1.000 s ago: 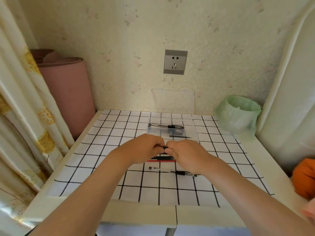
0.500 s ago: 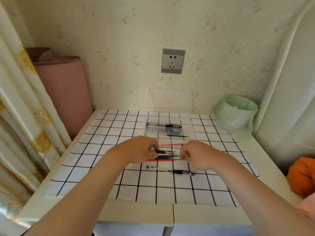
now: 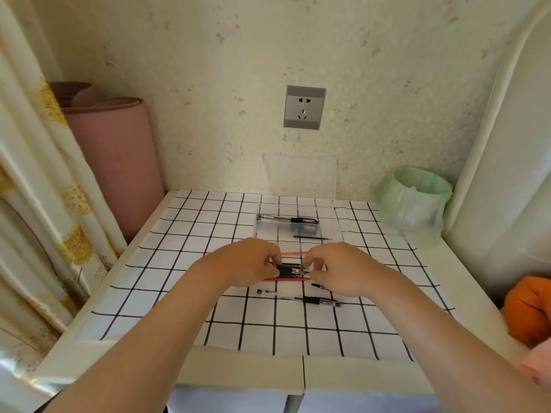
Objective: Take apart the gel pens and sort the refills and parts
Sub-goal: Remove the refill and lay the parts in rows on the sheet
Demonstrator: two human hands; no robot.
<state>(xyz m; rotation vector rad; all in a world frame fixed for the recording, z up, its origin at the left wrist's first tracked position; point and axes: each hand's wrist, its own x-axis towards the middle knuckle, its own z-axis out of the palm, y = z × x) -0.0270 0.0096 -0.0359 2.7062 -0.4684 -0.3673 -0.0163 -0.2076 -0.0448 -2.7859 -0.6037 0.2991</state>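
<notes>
Head view: this was the only view, looking down two forearms onto the counter [image 3: 238,368] and its gridded cloth [image 3: 208,234].
Left hand: the left hand [image 3: 250,262] hung over the middle of the cloth. Its grip was curled and pinched the dark sleeve of a gel pen [image 3: 287,268], to my eye to steady the barrel.
Right hand: the right hand [image 3: 343,269] faced it, thumb and forefinger pinching the pen's tip end and the other fingers loosely bent. It looked set to twist or draw that end off.
Gel pen: it was held level, running left to right between the two hands, just above the loose parts. I judged that anything coming free would land among its kind.
Loose parts: red refills [image 3: 286,280] and dark pieces lay side by side beneath the hands, partly hidden. A pink-red refill [image 3: 293,252] showed just beyond the fingers.
Second pen: a second pen [image 3: 310,299] lay nearer, apart from the heap and seemingly in one piece, likely waiting its turn. A small black piece [image 3: 259,291] sat just off its left end.
Clear box: the clear box [image 3: 268,231] stood farther back with a boxed pen [image 3: 286,219] inside. A thin black refill [image 3: 311,238] lay at its near edge; I could not tell whether it was inside or beside the box.
Lid: the lid [image 3: 298,177] leaned against the far wall, out of the way.
Progress: partway, by my guess, with at least two pens not yet opened.
</notes>
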